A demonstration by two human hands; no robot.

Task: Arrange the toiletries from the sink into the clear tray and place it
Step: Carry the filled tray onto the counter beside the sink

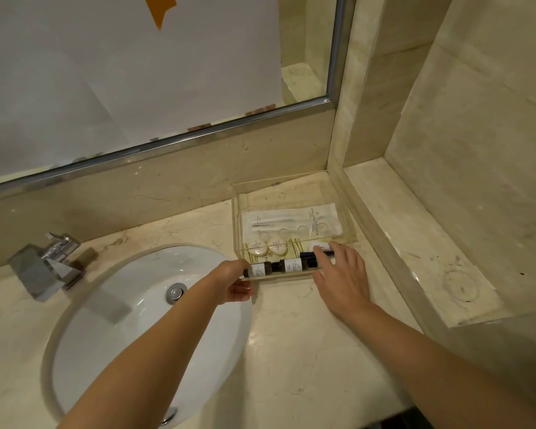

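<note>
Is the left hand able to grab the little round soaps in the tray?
Probably yes. The left hand is at the tray's near corner, the tray is open on top, and nothing covers the soaps.

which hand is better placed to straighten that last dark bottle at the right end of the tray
Right. The right hand already has its fingertips on the rightmost dark bottle inside the clear tray. The left hand is at the tray's left front corner, better suited to steadying it.

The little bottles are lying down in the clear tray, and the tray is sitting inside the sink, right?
Not quite. The little bottles do lie in the clear tray, but the head view shows the tray on the counter beside the sink, not inside it.
</note>
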